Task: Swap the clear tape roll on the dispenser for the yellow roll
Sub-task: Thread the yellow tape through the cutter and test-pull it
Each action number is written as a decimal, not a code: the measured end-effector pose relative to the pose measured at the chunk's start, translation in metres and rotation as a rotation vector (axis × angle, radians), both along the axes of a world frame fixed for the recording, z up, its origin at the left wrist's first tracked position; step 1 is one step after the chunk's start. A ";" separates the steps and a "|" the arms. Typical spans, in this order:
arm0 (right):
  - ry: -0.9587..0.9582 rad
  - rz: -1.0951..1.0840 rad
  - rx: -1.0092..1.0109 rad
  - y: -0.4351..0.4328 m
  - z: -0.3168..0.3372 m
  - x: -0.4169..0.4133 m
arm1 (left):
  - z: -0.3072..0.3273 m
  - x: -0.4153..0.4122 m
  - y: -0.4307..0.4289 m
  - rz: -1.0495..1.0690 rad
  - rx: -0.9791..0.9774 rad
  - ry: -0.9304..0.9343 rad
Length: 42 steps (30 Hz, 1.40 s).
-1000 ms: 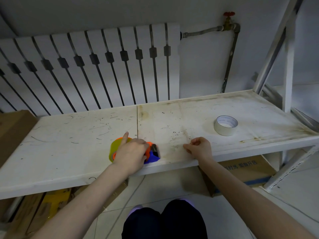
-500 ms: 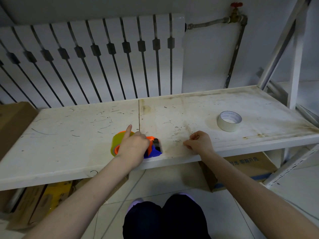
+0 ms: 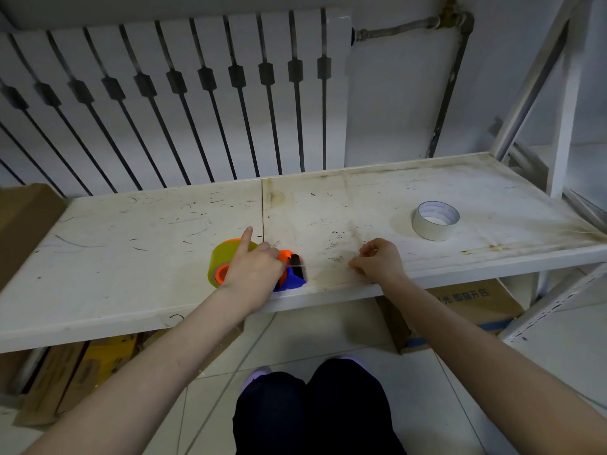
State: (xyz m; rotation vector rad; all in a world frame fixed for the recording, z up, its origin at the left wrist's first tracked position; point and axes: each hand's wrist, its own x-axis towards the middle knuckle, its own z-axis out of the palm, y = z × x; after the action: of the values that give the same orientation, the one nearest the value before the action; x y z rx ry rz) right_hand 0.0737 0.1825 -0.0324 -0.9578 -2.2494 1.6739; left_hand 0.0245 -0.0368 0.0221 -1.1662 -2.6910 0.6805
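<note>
A yellow tape roll (image 3: 219,257) sits on the orange hub of a blue and orange tape dispenser (image 3: 294,279), near the front edge of the white shelf (image 3: 131,257). My left hand (image 3: 253,270) presses down on the dispenser with its index finger pointing away, hiding most of the dispenser. My right hand (image 3: 377,262) rests on the shelf just right of the dispenser, with its fingers pinched together. Whether they hold a tape end I cannot tell. A whitish clear tape roll (image 3: 430,229) lies flat on the shelf at the far right, apart from both hands.
A white radiator (image 3: 184,93) and a pipe (image 3: 446,93) stand behind the shelf. The shelf frame's uprights (image 3: 561,126) rise at the right. Cardboard boxes (image 3: 476,300) lie under the shelf on the tiled floor. My knees (image 3: 312,412) are below the front edge.
Both hands stay where they were on the shelf. Only the head view has shifted a little, so the shelf sits slightly higher in the frame.
</note>
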 end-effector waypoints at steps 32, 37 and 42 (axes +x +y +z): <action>0.013 0.023 0.280 -0.007 -0.003 -0.055 | -0.026 0.021 0.033 0.036 -0.781 0.409; -0.033 -0.017 0.219 -0.008 -0.001 -0.054 | -0.024 0.019 0.033 0.059 -0.701 0.350; -0.048 -0.081 0.177 -0.013 0.004 -0.052 | -0.018 0.019 0.037 0.086 -0.664 0.299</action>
State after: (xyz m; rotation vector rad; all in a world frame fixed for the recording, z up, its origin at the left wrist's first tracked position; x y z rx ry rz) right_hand 0.0219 0.1698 -0.0288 -1.0405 -2.3096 1.4064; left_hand 0.0432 0.0003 0.0037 -0.9450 -2.3236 1.6969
